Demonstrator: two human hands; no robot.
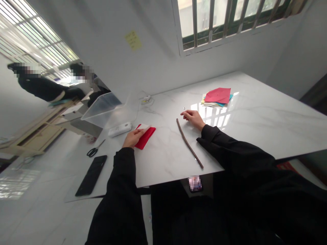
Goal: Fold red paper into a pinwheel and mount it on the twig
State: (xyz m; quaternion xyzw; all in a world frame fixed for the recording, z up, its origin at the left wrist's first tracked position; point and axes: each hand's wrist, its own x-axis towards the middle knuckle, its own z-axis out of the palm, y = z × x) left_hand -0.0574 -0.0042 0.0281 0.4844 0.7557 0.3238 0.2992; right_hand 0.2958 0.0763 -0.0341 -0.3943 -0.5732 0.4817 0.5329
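My left hand [133, 137] is closed on a folded piece of red paper [146, 139], with a pale layer showing along its upper edge. The paper is low over the white table or touching it; I cannot tell which. To the right, my right hand [193, 119] hovers over or rests on the tabletop, its fingers loosely bent and apart, with nothing visible in them. Just left of and below that hand lies a thin, slightly curved brown stick [187, 143]. A tiny shiny bit [184, 108] sits beyond the fingertips.
Coloured sheets [217, 96] are stacked at the back right. On the left are a clear plastic bin [104, 110], a white device [120, 129], scissors [95, 148] and a flat black object [91, 175]. A phone [195, 183] lies below the table edge. Two people are farther back.
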